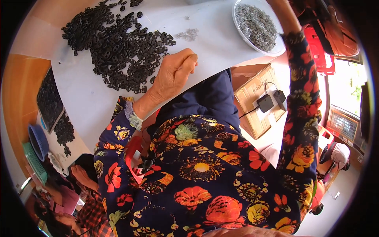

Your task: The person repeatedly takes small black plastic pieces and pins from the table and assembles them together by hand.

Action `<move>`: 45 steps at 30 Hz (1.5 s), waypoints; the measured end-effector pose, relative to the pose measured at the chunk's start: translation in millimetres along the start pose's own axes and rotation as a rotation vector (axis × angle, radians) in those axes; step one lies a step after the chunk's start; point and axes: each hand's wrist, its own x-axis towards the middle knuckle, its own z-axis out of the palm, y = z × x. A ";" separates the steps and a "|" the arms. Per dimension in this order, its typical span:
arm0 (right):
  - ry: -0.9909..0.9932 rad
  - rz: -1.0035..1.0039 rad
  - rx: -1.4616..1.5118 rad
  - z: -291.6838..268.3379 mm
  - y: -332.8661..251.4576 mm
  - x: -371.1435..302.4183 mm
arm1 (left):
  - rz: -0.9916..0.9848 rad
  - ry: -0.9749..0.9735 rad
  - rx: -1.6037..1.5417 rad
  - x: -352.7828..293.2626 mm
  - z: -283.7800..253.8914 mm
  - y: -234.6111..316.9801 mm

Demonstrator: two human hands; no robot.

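My left hand (pixel 173 73) is closed over the near part of the white table (pixel 213 23), its fingers curled together with the thumb; whatever lies inside them is hidden. Just left of and beyond it spreads a large heap of small black plastic pieces with holes (pixel 114 51). A little bunch of thin silvery pins (pixel 189 34) lies on the tabletop past my knuckles. At the right, a round white bowl (pixel 278 49) is full of similar small metal pins (pixel 256 27). Beside that bowl my right hand (pixel 279 8) reaches to the upper edge, where its fingers are cut off from view.
Right of my lap stands a cardboard box (pixel 252 118) with a black power adapter (pixel 265 102) and cord on it. Red plastic stools (pixel 321 55) are farther right. At left are more black pieces (pixel 50 102), a blue basket (pixel 38 142), a green basket (pixel 33 164) and another person's checked sleeve (pixel 92 209).
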 end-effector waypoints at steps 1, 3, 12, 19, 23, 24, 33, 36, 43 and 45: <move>0.033 -0.080 0.036 1.5 -7.1 -2.5 | 0.005 0.025 0.022 0.4 -2.3 -2.6; 0.014 -0.192 0.232 19.0 -16.4 -13.5 | 0.039 0.097 -0.024 2.7 -5.5 -13.8; -0.689 -0.197 0.090 70.7 2.0 -105.7 | -0.002 0.155 -0.107 5.5 7.7 -6.1; -0.796 -0.196 -0.043 82.3 -0.2 -112.1 | 0.112 0.064 0.049 5.3 10.6 -5.6; -0.776 -0.326 -0.104 78.0 6.9 -119.8 | 0.073 0.065 0.035 4.5 10.1 -2.0; -0.763 -0.315 -0.099 80.5 9.8 -119.2 | 0.073 0.064 0.035 5.0 10.1 -2.8; -0.783 -0.166 0.054 80.5 19.0 -113.5 | 0.080 0.034 0.029 5.9 7.7 -9.1; -0.777 -0.251 0.008 83.7 21.4 -115.5 | 0.070 0.020 0.045 4.8 7.1 -5.9; -0.653 -0.319 0.171 73.2 4.9 -99.2 | 0.079 0.053 0.012 5.6 9.8 -7.9; -0.535 -0.590 0.148 82.7 4.2 -103.6 | 0.082 0.085 -0.005 5.0 9.7 -7.1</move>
